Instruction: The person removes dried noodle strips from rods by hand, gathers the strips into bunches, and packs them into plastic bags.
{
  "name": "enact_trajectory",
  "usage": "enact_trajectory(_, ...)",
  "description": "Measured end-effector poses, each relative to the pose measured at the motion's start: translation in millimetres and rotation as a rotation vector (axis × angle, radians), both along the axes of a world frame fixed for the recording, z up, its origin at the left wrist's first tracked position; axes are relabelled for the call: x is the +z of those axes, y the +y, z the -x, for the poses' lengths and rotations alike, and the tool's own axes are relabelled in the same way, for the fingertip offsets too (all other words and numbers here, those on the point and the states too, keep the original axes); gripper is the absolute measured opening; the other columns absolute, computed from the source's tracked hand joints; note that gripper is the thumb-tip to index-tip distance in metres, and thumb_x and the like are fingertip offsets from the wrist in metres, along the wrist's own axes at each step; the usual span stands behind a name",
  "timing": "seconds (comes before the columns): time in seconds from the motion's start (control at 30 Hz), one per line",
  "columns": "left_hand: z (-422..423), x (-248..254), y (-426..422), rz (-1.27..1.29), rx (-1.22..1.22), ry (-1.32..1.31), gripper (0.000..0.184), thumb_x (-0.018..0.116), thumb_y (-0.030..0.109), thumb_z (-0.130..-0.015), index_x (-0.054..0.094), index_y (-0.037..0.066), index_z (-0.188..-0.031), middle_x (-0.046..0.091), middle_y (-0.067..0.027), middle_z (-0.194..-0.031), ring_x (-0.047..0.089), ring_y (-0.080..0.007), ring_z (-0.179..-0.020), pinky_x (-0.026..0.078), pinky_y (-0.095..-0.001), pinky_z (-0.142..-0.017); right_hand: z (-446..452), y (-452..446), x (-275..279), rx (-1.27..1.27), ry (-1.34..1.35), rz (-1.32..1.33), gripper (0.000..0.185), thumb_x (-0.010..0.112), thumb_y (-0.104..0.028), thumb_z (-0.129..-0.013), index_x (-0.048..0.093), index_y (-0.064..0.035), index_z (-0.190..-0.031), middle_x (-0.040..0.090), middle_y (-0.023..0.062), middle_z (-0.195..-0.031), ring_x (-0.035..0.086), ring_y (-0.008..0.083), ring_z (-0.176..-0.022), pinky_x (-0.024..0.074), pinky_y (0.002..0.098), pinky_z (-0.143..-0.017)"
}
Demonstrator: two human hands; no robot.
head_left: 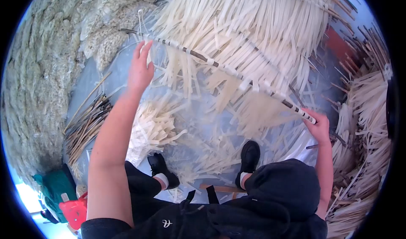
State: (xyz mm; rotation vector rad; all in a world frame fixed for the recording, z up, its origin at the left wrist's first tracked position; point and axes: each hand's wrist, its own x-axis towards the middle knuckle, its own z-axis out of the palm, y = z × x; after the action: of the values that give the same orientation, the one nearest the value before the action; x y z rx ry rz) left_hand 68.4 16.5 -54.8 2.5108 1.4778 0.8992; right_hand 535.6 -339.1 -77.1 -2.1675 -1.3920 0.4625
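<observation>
A long thin dark stick (197, 55) slants across the view, with pale flat strips looped around it at intervals and hanging off it. My right hand (318, 125) is closed around its lower right end. Up near the other end, my left hand (141, 68) has its fingers stretched out and its thumb apart, fingertips at the stick. A narrow pale strip (141, 21) loops up above the stick by those fingertips. Strips hanging from the middle of the stick (258, 107) are blurred.
Layered pale strips on sticks (253, 10) lie ahead, and more strips (363, 112) pile up at right. On the left are a fluffy pale heap (46, 69), a bundle of bare sticks (86, 122) and a strip bunch (150, 131). A red bag (74, 211) sits lower left.
</observation>
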Motion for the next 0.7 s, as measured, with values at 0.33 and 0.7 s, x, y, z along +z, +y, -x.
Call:
enact_trajectory(0.33, 35.8, -72.2, 69.8, 0.227, -0.222, 0.105, 0.033, 0.056, -0.003, -0.078, 0.063, 0.013, -0.107, 0.059, -0.0129, -0.099, 0.059, -0.0323, -0.094, 0.048, -0.0380, -0.082, 12.4, 15.1, 7.8, 0.159, -0.174, -0.149, 0.044, 0.068, -0.003, -0.067, 0.071, -0.0158, -0.110, 0.069, 0.0109, -0.082, 0.065, 0.0216, -0.067, 0.0489, 0.0276, -0.064)
enact_trajectory(0.7, 67.5, -72.7, -16.3, 0.619, -0.235, 0.148, 0.047, 0.056, -0.012, -0.075, 0.065, 0.013, -0.114, 0.062, -0.0125, -0.102, 0.059, -0.0240, -0.095, 0.046, -0.0289, -0.082, 55.4, 53.3, 0.5, 0.334, -0.166, -0.190, 0.053, 0.065, -0.003, -0.063, 0.070, -0.0209, -0.112, 0.064, 0.0094, -0.075, 0.061, 0.0250, -0.064, 0.0481, 0.0336, -0.060)
